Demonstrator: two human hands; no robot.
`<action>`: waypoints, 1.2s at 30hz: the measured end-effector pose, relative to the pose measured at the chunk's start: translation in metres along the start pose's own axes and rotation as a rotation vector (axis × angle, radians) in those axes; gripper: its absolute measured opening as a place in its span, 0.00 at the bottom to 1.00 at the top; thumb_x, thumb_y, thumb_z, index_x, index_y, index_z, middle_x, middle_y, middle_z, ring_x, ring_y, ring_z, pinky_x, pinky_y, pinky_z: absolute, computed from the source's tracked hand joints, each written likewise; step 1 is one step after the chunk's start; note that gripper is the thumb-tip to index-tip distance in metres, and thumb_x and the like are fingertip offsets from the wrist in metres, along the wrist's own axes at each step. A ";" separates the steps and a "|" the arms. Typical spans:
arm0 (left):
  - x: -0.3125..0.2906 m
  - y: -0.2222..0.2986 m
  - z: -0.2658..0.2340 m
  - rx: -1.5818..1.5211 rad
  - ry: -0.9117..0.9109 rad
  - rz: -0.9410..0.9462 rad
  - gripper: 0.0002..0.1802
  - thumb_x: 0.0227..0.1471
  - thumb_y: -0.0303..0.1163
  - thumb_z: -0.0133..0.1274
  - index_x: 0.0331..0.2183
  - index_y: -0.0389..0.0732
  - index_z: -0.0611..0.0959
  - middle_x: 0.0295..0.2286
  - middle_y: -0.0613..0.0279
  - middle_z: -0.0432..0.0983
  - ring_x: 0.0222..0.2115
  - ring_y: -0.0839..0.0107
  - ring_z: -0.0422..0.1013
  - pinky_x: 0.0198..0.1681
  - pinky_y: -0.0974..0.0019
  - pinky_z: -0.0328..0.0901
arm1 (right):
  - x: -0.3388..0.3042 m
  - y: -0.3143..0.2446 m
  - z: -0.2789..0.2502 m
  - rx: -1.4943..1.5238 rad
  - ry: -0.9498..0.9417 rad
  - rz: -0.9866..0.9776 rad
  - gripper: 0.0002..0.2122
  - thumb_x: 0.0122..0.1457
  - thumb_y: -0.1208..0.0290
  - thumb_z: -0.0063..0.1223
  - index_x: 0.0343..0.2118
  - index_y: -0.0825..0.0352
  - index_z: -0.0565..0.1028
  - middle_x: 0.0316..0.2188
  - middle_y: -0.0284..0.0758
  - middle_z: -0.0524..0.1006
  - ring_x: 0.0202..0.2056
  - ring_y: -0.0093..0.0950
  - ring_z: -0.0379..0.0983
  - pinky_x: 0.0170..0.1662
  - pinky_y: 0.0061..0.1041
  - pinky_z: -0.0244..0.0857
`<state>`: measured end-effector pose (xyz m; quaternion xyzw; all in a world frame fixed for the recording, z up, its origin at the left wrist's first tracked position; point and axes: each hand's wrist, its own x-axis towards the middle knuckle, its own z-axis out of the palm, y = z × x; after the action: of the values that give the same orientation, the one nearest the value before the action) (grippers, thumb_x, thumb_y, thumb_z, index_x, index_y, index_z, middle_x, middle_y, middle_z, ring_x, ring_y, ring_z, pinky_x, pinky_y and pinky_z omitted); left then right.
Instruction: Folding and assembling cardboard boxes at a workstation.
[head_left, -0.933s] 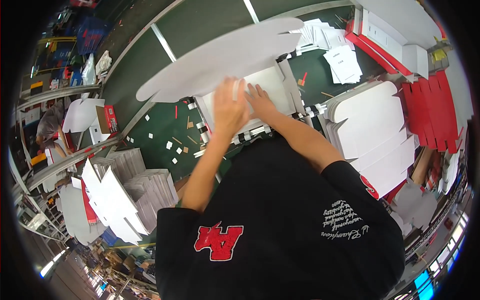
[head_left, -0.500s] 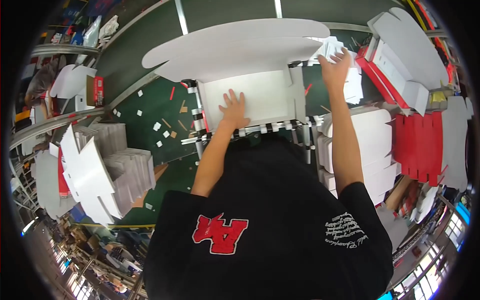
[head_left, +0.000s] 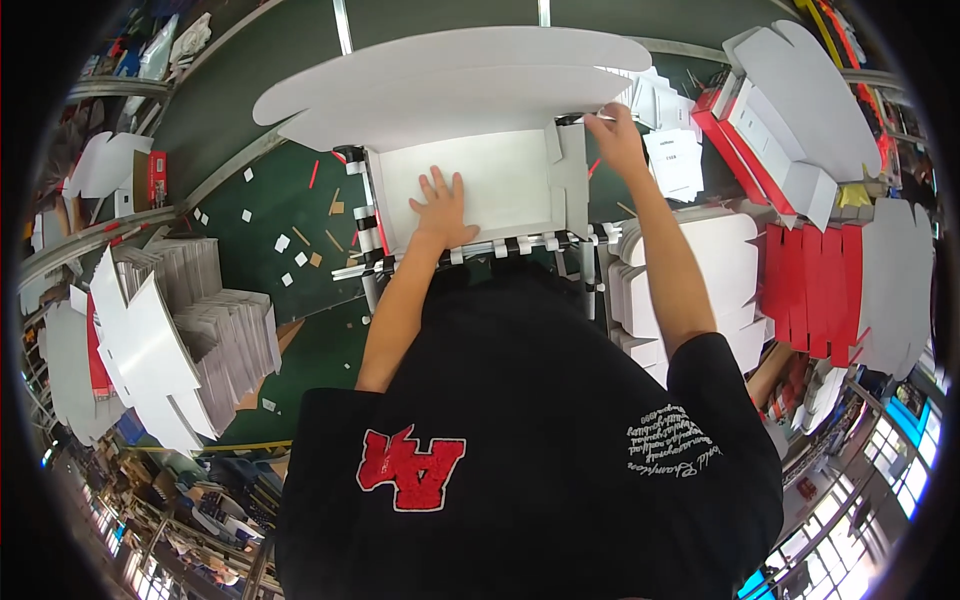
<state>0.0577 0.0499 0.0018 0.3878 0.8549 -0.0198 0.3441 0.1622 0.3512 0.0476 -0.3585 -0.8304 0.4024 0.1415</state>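
My left hand lies flat with fingers spread on the white floor of an open cardboard box. The box's large lid stands raised along its far side. A frame of metal tubes with black and white joints surrounds the box. My right hand is at the box's far right corner, its fingers curled together. Something small and whitish shows at its fingertips, too little to name. Just right of that hand lie loose white leaflets in a spread pile.
Stacked flat white box blanks and red ones lie at the right. A red-and-white folded box stands far right. At the left are stacked white cartons. Paper scraps and sticks litter the green table.
My right hand has moved left from the leaflet pile to the box's far right corner, its fingers drawing together. The left hand stays flat in the box. The whole view has shifted slightly.
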 end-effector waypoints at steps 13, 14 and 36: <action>-0.015 0.050 0.028 -0.121 0.097 0.476 0.58 0.34 0.63 0.58 0.59 0.39 0.57 0.59 0.41 0.43 0.59 0.35 0.41 0.55 0.33 0.48 | -0.119 -0.024 0.025 0.214 -0.238 0.091 0.26 0.66 0.54 0.24 0.56 0.72 0.63 0.51 0.49 0.69 0.54 0.41 0.63 0.57 0.30 0.52; -0.012 0.061 0.026 -0.092 0.102 0.509 0.53 0.36 0.60 0.59 0.58 0.40 0.60 0.58 0.41 0.49 0.57 0.35 0.45 0.54 0.35 0.51 | -0.119 -0.026 0.024 0.133 -0.242 0.054 0.26 0.66 0.55 0.23 0.56 0.71 0.62 0.51 0.49 0.69 0.54 0.43 0.63 0.56 0.31 0.53; -0.043 0.107 -0.251 0.005 0.285 0.576 0.05 0.37 0.23 0.50 0.17 0.30 0.76 0.17 0.43 0.71 0.23 0.47 0.71 0.27 0.54 0.65 | -0.106 -0.019 0.023 0.110 -0.437 0.177 0.28 0.64 0.53 0.34 0.60 0.70 0.55 0.57 0.44 0.62 0.59 0.33 0.56 0.61 0.25 0.45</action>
<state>0.0057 0.1725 0.2442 0.6137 0.7494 0.1307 0.2113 0.2155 0.2549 0.0536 -0.3260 -0.7836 0.5257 -0.0580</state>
